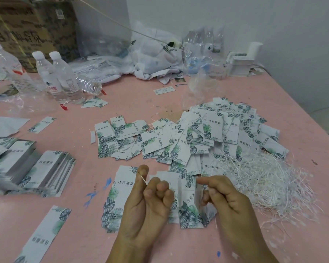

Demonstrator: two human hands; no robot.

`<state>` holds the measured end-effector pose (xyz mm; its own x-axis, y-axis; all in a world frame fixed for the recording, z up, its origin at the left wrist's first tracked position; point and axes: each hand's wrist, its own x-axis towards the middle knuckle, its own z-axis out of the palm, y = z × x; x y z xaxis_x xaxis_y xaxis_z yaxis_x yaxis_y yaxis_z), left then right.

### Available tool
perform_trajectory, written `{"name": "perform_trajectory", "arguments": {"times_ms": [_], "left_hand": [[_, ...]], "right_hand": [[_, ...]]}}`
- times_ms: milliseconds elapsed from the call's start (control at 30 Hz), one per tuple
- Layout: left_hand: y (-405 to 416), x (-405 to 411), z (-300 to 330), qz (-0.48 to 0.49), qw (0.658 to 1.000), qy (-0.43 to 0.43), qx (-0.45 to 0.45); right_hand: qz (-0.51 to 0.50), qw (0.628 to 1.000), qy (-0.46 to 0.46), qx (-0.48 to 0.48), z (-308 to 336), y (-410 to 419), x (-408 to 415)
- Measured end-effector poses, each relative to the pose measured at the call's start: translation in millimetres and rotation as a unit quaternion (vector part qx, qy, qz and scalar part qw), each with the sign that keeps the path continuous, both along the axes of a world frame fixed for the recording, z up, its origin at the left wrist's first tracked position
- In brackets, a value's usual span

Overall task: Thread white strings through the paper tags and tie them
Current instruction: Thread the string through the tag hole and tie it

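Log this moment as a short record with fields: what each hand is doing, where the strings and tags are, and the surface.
left hand: pinches a white string
right hand: fingers curled at a tag, grip unclear
loose strings: heap right of the hands
tag pile: scattered beyond the hands
tag stacks: at left
surface: pink table

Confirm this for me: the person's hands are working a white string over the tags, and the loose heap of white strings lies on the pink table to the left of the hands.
Wrong on one point: the loose heap of white strings lies to the right of the hands, not the left, as the head view shows. The rest holds: the left hand and right hand work a white string over the tags on the pink table.
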<state>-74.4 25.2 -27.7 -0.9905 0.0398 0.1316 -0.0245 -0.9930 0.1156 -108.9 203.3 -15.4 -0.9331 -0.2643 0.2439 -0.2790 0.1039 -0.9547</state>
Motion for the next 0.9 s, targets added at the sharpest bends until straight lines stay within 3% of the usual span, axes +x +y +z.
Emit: {"name": "perform_trajectory", "arguments": {"times_ms": [100,167,200,300,400,467,567,633,700,800,900], "left_hand": [[-3,0,-1,0.01,1.0,-0.006,-0.015],[-3,1,1,0.029,0.999,-0.009,-0.034],[-4,1,4,0.034,0.998,-0.011,-0.042],[-2,2,10,0.032,0.998,0.003,-0.044],[-2,4,14,0.034,0.999,0.026,-0.034],[-2,4,13,0.029,0.998,0.052,-0.025],[1,3,10,-0.008,0.998,0.057,-0.038],[9,0,4,-0.028,0.997,0.04,-0.066],[16,-6,-5,0.007,0.988,-0.027,-0.15],[26,-11,-14,0.056,0.947,-0.095,-0.302],[37,-8,-19,0.1,0.881,-0.084,-0.454]], "right_hand": [[0.0,1.0,-0.007,-0.007,2,-2,2],[0.042,0.991,-0.092,-0.084,3,-9,3],[0.085,0.97,-0.157,-0.164,5,-14,4],[0.202,0.85,-0.289,-0.391,10,-25,4],[0.197,0.776,-0.35,-0.486,14,-24,-1],[0.167,0.756,-0.378,-0.507,17,-19,-4],[0.13,0.779,-0.377,-0.484,12,-11,-9],[0.078,0.84,-0.347,-0.409,8,-9,-10],[0.008,0.917,-0.284,-0.279,-1,-7,-9],[-0.074,0.978,-0.171,-0.098,-10,-2,-7],[-0.091,0.985,-0.136,-0.056,-15,0,-7]]}}
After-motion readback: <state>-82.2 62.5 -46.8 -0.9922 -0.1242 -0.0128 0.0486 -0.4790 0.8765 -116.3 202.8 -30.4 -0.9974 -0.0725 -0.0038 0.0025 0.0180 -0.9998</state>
